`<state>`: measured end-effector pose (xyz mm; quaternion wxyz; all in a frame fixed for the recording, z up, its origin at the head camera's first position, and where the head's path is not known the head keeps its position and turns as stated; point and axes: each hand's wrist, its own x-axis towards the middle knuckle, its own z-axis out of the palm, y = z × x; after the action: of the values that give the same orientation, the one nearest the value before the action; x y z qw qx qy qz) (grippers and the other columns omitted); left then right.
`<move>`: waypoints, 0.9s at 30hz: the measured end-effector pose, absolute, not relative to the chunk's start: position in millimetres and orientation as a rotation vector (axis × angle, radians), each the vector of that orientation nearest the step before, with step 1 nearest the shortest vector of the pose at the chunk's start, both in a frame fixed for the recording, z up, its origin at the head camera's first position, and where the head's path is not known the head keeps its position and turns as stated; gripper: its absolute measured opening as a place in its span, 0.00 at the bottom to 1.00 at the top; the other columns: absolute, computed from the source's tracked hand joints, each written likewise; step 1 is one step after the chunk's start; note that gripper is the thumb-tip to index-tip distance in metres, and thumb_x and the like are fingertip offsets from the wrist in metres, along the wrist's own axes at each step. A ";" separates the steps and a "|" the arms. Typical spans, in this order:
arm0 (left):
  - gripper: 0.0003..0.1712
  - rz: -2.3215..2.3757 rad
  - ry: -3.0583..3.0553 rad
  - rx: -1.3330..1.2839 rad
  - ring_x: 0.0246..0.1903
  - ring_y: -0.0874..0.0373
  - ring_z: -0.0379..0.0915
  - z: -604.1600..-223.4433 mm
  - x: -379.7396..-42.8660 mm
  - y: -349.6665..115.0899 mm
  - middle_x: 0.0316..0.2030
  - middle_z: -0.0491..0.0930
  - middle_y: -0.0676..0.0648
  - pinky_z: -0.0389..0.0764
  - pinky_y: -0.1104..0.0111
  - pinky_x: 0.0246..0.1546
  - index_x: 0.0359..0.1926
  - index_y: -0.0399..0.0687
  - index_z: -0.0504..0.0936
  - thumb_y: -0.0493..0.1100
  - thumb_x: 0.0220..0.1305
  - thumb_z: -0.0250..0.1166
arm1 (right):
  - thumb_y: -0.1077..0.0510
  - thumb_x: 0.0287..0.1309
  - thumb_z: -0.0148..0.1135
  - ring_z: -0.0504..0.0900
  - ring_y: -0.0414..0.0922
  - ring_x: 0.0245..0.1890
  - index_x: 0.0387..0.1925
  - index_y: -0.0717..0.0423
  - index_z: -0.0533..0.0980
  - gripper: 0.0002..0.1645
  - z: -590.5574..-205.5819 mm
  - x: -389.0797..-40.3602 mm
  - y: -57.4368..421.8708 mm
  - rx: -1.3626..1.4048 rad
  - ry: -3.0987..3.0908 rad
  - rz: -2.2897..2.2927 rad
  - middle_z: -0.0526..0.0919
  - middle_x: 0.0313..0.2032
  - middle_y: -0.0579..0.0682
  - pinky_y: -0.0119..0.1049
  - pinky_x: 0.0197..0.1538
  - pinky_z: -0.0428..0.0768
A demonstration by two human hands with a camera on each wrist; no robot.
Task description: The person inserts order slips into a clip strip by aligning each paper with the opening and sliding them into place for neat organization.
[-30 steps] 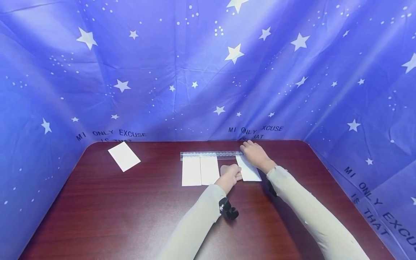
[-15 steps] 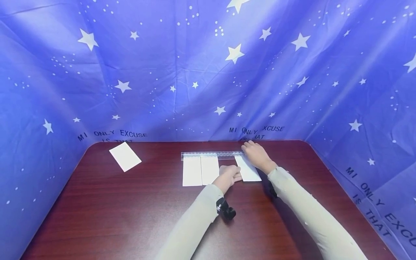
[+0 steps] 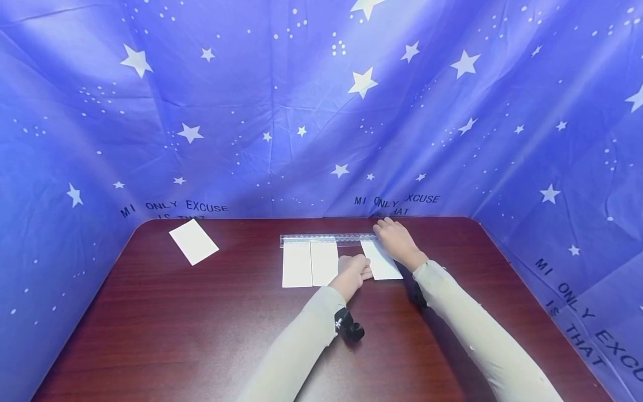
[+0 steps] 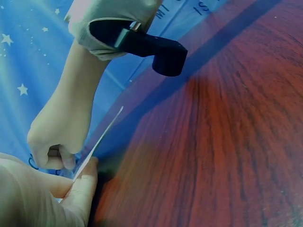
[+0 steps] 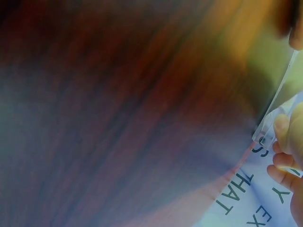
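Near the back of the table, a clear plastic ruler (image 3: 346,240) lies crosswise over the top edges of two white cards (image 3: 297,264) (image 3: 324,262) set side by side. A third white card (image 3: 383,261) sits to their right, slightly tilted, its top at the ruler. My left hand (image 3: 355,269) pinches this card's left edge; the left wrist view has the card (image 4: 102,139) edge-on between thumb and fingers. My right hand (image 3: 397,241) grips the ruler's right end, with the thumb on the clear plastic (image 5: 265,130) in the right wrist view. That hand hides the card's upper right corner.
One more white card (image 3: 193,242) lies turned at an angle at the table's back left. The dark red wooden table (image 3: 166,335) ends at a blue star-patterned curtain (image 3: 241,111) behind and on both sides. Black wrist cameras (image 3: 349,325) are strapped to the sleeves.
The third card has slid slightly left along the ruler, together with my left hand. My right hand and the ruler stay in place.
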<state>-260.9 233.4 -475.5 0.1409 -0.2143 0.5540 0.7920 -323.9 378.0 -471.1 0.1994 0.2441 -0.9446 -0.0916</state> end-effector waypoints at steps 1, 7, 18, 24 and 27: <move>0.17 2.289 1.618 -0.618 0.29 0.47 0.83 -475.9 -260.1 234.0 0.27 0.82 0.33 0.88 0.62 0.30 0.43 0.23 0.74 0.23 0.48 0.56 | 0.67 0.55 0.57 0.74 0.53 0.39 0.33 0.60 0.76 0.04 -471.5 -323.6 378.0 0.680 -2.643 -0.254 0.78 0.34 0.55 0.46 0.42 0.80; 0.20 2.301 1.662 -0.614 0.27 0.50 0.83 -477.0 -257.9 236.8 0.26 0.83 0.34 0.88 0.62 0.31 0.47 0.22 0.71 0.25 0.49 0.55 | 0.68 0.55 0.55 0.74 0.53 0.40 0.33 0.61 0.76 0.05 -470.0 -322.3 376.1 0.680 -2.653 -0.254 0.78 0.35 0.55 0.47 0.42 0.81; 0.17 2.239 1.665 -0.666 0.13 0.65 0.66 -466.1 -251.3 235.9 0.10 0.65 0.54 0.87 0.68 0.31 0.44 0.26 0.73 0.23 0.50 0.55 | 0.70 0.53 0.54 0.73 0.53 0.39 0.32 0.61 0.76 0.06 -468.5 -320.9 375.2 0.684 -2.656 -0.296 0.78 0.34 0.55 0.47 0.40 0.80; 0.15 2.275 1.628 -0.682 0.10 0.65 0.59 -465.9 -251.5 233.4 0.07 0.61 0.55 0.81 0.72 0.21 0.40 0.31 0.70 0.22 0.48 0.54 | 0.69 0.54 0.55 0.74 0.53 0.40 0.33 0.61 0.76 0.06 -468.4 -320.4 375.4 0.678 -2.662 -0.302 0.79 0.35 0.55 0.47 0.41 0.81; 0.18 2.287 1.626 -0.674 0.10 0.65 0.57 -466.3 -251.7 232.1 0.07 0.60 0.55 0.81 0.72 0.21 0.44 0.29 0.69 0.22 0.48 0.53 | 0.69 0.53 0.56 0.74 0.53 0.39 0.33 0.61 0.76 0.05 -468.5 -320.8 375.7 0.692 -2.646 -0.296 0.78 0.34 0.55 0.46 0.40 0.80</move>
<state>-251.7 232.1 -466.3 0.1275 -0.2317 0.5588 0.7860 -320.8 375.7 -468.5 0.1941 0.2469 -0.9435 -0.1054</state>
